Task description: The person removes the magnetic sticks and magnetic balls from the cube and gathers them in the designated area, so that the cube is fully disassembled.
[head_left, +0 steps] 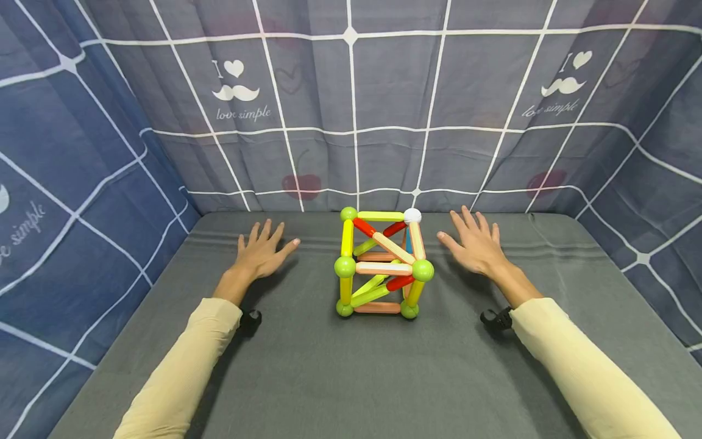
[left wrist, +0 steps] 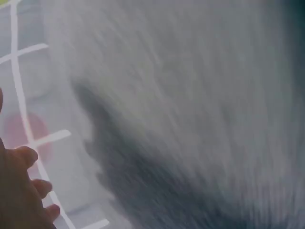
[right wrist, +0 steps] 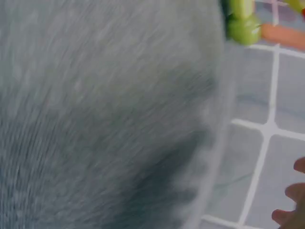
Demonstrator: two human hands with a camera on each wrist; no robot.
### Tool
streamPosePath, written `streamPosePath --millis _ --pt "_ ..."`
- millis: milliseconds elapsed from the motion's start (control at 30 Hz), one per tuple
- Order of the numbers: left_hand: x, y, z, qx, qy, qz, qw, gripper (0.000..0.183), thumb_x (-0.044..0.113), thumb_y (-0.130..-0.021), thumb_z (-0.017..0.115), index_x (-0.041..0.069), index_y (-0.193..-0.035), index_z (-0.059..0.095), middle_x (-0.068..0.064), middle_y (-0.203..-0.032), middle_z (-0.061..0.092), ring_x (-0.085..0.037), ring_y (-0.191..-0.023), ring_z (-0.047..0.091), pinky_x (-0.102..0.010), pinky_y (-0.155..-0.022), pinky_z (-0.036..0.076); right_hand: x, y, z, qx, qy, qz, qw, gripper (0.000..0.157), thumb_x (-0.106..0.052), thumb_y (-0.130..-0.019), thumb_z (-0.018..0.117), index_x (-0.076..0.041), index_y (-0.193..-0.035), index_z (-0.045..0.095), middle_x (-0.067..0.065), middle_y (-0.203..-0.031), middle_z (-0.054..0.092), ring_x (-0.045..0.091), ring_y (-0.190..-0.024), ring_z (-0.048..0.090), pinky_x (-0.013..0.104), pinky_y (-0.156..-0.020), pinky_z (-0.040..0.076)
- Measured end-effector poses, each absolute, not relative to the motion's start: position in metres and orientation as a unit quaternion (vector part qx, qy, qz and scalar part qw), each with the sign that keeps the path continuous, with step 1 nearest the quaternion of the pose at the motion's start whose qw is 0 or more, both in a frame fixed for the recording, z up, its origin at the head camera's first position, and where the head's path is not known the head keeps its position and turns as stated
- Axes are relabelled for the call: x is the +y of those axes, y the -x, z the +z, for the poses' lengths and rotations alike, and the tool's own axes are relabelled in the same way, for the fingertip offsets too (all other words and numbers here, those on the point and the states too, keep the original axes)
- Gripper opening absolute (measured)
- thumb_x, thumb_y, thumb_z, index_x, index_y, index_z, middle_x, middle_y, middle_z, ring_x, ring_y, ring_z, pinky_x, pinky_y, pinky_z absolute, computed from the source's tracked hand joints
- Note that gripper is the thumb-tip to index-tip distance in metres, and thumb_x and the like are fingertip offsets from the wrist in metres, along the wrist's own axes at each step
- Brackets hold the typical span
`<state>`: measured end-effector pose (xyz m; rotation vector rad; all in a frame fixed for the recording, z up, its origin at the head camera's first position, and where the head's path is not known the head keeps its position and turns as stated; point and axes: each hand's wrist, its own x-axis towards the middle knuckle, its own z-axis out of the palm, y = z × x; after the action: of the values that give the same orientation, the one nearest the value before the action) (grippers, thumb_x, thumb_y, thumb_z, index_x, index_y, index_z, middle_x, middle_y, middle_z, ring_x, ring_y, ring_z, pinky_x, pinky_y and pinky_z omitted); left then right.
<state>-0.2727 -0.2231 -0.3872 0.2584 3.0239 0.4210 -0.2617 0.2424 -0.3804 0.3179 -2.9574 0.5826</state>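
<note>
A cube-shaped frame of toy rods and ball connectors [head_left: 384,268] stands on the grey surface, in the middle of the head view. Its balls are green except a white ball [head_left: 412,216] at the back right top corner. The rods are yellow, cream, red, orange-brown and blue, some running diagonally. My left hand [head_left: 260,253] is left of the frame, fingers spread and apart from it. On the other side, nearer to it, my right hand [head_left: 474,244] also has spread fingers and holds nothing. The right wrist view catches a green ball [right wrist: 244,29] at its top; fingertips [right wrist: 294,192] show at its edge.
Grey cloth covers the table [head_left: 351,378]. Behind it hangs a grey-blue curtain [head_left: 384,79] with white grid lines, and more curtain [head_left: 55,213] closes both sides. Dark straps [head_left: 496,319] sit at both wrists, under pale yellow sleeves [head_left: 181,360].
</note>
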Motion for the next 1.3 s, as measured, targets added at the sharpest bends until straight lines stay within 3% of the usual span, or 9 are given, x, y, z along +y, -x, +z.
streamPosePath --millis 100,167,233,300,400,600,900,1067,1300 --pt "-0.209 0.259 -0.380 0.969 -0.110 0.222 0.010 0.081 0.065 -0.100 0.024 0.010 -0.159 0.014 -0.023 -0.160 0.015 -0.045 -0.147 0.002 -0.069 -0.109 0.002 0.236 0.249 -0.370 -0.945 -0.140 0.262 0.138 0.061 -0.040 -0.103 0.048 0.003 -0.147 0.040 0.027 -0.154 0.027 0.048 -0.141 0.022 0.068 -0.108 0.014" --pt "-0.196 0.244 -0.372 0.943 -0.130 0.306 -0.011 0.072 0.057 -0.104 0.030 0.010 -0.158 0.019 -0.022 -0.157 0.028 -0.042 -0.146 0.015 -0.065 -0.111 0.012 0.228 0.235 -0.360 -0.917 -0.163 0.315 0.180 0.047 -0.028 -0.103 0.052 0.004 -0.138 0.051 0.026 -0.144 0.043 0.045 -0.132 0.040 0.061 -0.104 0.030" --pt "-0.181 0.225 -0.364 0.906 -0.149 0.396 -0.022 0.064 0.048 -0.106 0.038 0.011 -0.157 0.026 -0.020 -0.151 0.038 -0.040 -0.140 0.032 -0.061 -0.109 0.025 0.218 0.218 -0.348 -0.894 -0.177 0.359 0.198 0.036 -0.021 -0.103 0.054 0.002 -0.130 0.059 0.021 -0.129 0.056 0.039 -0.114 0.057 0.051 -0.093 0.045" --pt "-0.166 0.206 -0.357 0.868 -0.170 0.465 -0.026 0.057 0.040 -0.105 0.045 0.013 -0.154 0.034 -0.018 -0.147 0.044 -0.038 -0.131 0.046 -0.057 -0.103 0.037 0.209 0.199 -0.337 -0.877 -0.189 0.395 0.196 0.029 -0.019 -0.102 0.055 -0.001 -0.123 0.064 0.014 -0.113 0.063 0.032 -0.093 0.064 0.040 -0.077 0.053" --pt "-0.147 0.179 -0.350 0.830 -0.193 0.523 -0.020 0.052 0.031 -0.102 0.056 0.016 -0.150 0.042 -0.012 -0.144 0.047 -0.033 -0.121 0.056 -0.052 -0.094 0.047 0.197 0.173 -0.325 -0.873 -0.197 0.413 0.167 0.023 -0.020 -0.102 0.057 -0.007 -0.118 0.068 0.005 -0.101 0.064 0.021 -0.077 0.063 0.032 -0.060 0.051" --pt "-0.122 0.157 -0.349 0.798 -0.218 0.561 -0.019 0.045 0.024 -0.097 0.066 0.015 -0.139 0.054 -0.005 -0.138 0.049 -0.026 -0.110 0.064 -0.045 -0.086 0.052 0.181 0.147 -0.324 -0.888 -0.219 0.388 0.114 0.022 -0.026 -0.095 0.069 -0.018 -0.116 0.069 -0.006 -0.098 0.061 0.007 -0.077 0.063 0.032 -0.063 0.048" --pt "-0.116 0.159 -0.356 0.798 -0.202 0.568 -0.016 0.035 0.025 -0.097 0.067 0.017 -0.131 0.062 -0.003 -0.125 0.059 -0.025 -0.093 0.067 -0.033 -0.070 0.048 0.171 0.148 -0.332 -0.874 -0.238 0.410 0.103 0.031 -0.024 -0.087 0.079 -0.017 -0.115 0.067 -0.004 -0.096 0.061 0.010 -0.067 0.057 0.029 -0.053 0.047" --pt "-0.114 0.161 -0.358 0.796 -0.217 0.565 -0.019 0.031 0.022 -0.098 0.065 0.014 -0.127 0.063 -0.006 -0.112 0.067 -0.026 -0.093 0.067 -0.037 -0.076 0.050 0.169 0.148 -0.331 -0.859 -0.236 0.449 0.071 0.025 -0.016 -0.090 0.075 -0.014 -0.113 0.065 0.003 -0.095 0.058 0.014 -0.054 0.055 0.031 -0.042 0.048" --pt "-0.113 0.164 -0.358 0.797 -0.222 0.561 -0.027 0.031 0.021 -0.097 0.066 0.010 -0.126 0.064 -0.008 -0.113 0.067 -0.023 -0.093 0.067 -0.039 -0.081 0.053 0.167 0.148 -0.333 -0.858 -0.233 0.451 0.075 0.024 -0.009 -0.092 0.071 -0.010 -0.115 0.064 0.005 -0.099 0.058 0.015 -0.053 0.055 0.030 -0.044 0.048"
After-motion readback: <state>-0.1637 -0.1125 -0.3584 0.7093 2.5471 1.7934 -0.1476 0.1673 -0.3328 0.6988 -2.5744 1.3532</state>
